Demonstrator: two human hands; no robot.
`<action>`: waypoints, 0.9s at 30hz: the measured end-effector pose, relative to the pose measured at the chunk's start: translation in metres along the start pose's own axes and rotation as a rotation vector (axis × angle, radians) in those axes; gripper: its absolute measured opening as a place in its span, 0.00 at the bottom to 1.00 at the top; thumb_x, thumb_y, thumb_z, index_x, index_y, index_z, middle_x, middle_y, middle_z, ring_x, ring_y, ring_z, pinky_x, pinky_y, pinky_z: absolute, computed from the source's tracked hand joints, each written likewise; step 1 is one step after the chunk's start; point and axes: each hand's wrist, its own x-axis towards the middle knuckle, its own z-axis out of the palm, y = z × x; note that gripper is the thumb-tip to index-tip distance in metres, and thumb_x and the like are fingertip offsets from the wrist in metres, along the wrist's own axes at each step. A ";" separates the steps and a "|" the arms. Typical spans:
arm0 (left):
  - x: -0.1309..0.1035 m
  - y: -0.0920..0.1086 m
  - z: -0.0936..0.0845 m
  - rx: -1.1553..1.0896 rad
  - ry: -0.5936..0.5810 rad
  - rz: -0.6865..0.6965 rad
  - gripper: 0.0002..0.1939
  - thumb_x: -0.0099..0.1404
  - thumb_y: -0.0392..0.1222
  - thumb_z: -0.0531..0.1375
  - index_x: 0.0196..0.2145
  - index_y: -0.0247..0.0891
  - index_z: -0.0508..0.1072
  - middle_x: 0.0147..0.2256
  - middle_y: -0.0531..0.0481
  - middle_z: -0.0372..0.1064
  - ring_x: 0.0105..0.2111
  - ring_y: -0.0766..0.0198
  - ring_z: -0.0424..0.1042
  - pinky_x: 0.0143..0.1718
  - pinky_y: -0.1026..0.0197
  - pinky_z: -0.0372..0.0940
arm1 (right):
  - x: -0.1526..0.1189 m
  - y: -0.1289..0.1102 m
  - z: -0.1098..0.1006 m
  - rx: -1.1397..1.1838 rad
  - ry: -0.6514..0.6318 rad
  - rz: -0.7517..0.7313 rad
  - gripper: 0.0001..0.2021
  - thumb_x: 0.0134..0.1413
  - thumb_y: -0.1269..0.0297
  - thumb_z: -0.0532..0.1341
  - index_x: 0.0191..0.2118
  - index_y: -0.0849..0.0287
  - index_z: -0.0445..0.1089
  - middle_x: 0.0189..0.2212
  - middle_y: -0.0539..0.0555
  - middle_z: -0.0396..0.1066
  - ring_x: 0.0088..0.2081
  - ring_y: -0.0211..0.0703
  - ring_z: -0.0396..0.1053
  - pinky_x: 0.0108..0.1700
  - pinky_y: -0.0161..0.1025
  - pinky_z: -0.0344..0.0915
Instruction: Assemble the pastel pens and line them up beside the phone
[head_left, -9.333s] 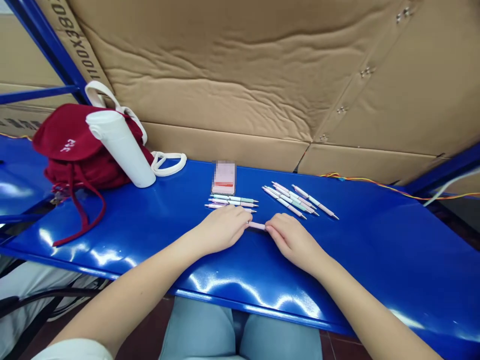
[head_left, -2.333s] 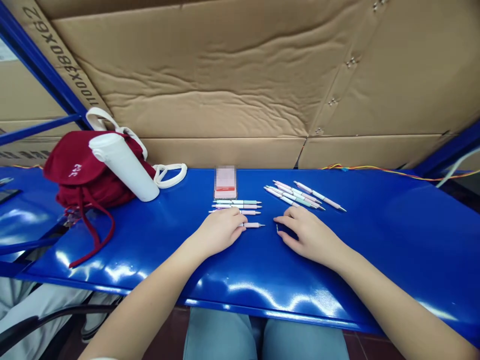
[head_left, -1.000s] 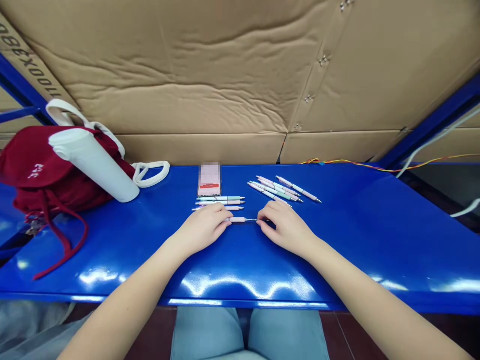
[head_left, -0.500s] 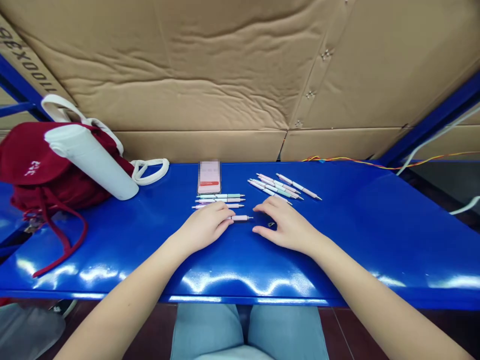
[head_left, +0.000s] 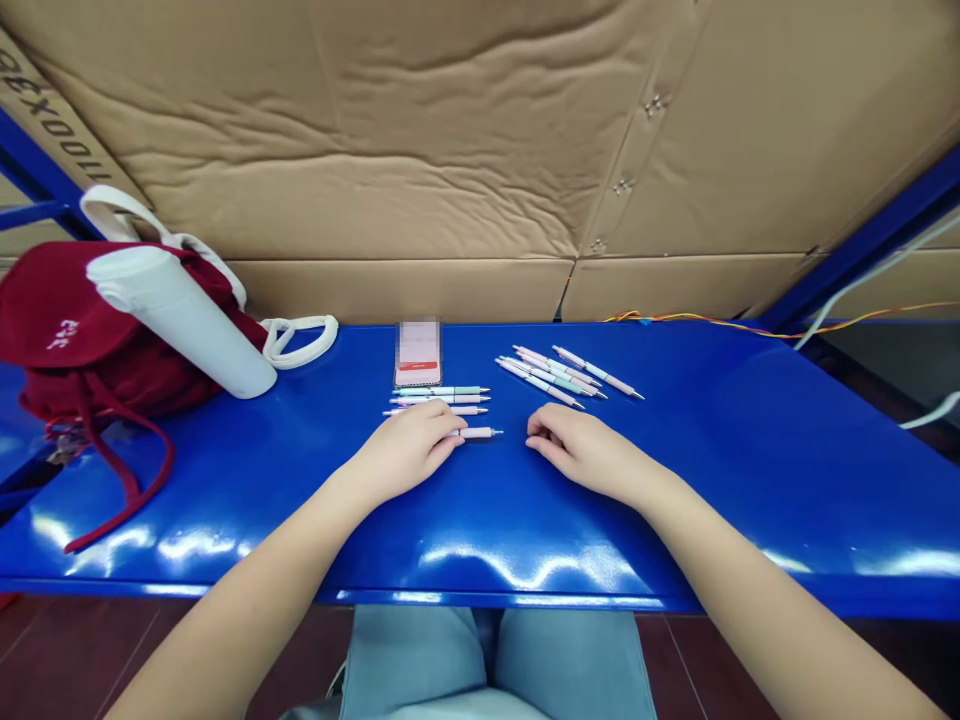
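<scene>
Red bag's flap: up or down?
Down. The flap lies over the front of the red bag, with the red cord trailing onto the table. Cannot tell if it's fastened.

A: How's the light looking?
B: Pretty bright tbh, white glare is streaking across the glossy counter (head_left: pixel 712 480), while the floor (head_left: pixel 82 645) is sitting darker.
A: Blur?
B: Pens (head_left: pixel 564 373) are showing crisp outlines, but pixelation is covering part of the phone (head_left: pixel 418 372). Wide-angle stretch is warping the edges.
</scene>
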 end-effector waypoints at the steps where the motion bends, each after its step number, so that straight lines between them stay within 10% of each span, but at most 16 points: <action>1: 0.000 0.001 0.000 -0.002 -0.001 0.001 0.13 0.68 0.42 0.49 0.44 0.42 0.71 0.42 0.49 0.68 0.41 0.61 0.69 0.41 0.60 0.66 | 0.000 -0.002 0.002 0.029 0.028 0.010 0.06 0.59 0.63 0.53 0.36 0.57 0.65 0.31 0.53 0.69 0.31 0.41 0.67 0.32 0.38 0.63; 27: 0.001 0.006 0.003 -0.087 0.013 0.054 0.13 0.69 0.41 0.49 0.45 0.40 0.71 0.40 0.47 0.67 0.41 0.61 0.67 0.44 0.59 0.65 | 0.007 -0.021 0.021 0.177 0.168 -0.071 0.02 0.54 0.69 0.56 0.34 0.58 0.66 0.29 0.51 0.70 0.28 0.37 0.67 0.31 0.35 0.65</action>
